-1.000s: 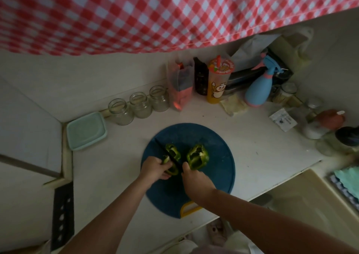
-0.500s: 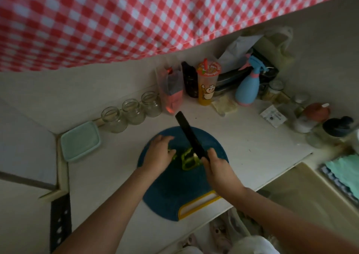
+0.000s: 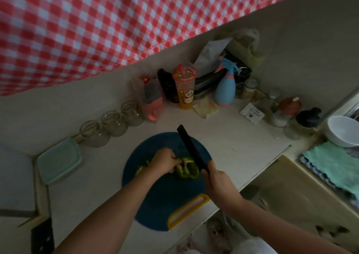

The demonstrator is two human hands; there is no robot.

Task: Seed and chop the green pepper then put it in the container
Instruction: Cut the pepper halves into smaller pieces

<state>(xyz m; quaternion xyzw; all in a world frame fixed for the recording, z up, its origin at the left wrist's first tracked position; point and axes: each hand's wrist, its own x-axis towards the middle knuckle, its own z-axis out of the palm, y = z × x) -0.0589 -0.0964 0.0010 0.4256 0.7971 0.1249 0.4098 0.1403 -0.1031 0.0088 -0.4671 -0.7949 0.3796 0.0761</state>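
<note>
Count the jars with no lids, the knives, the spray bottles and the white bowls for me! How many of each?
Jars: 3
Knife: 1
Spray bottle: 1
Bowl: 1
Total: 6

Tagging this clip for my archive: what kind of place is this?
Probably a small home kitchen: a green pepper lies on a blue cutting board on the counter, glass jars stand in a row behind it, and a white bowl sits at the far right.
</note>
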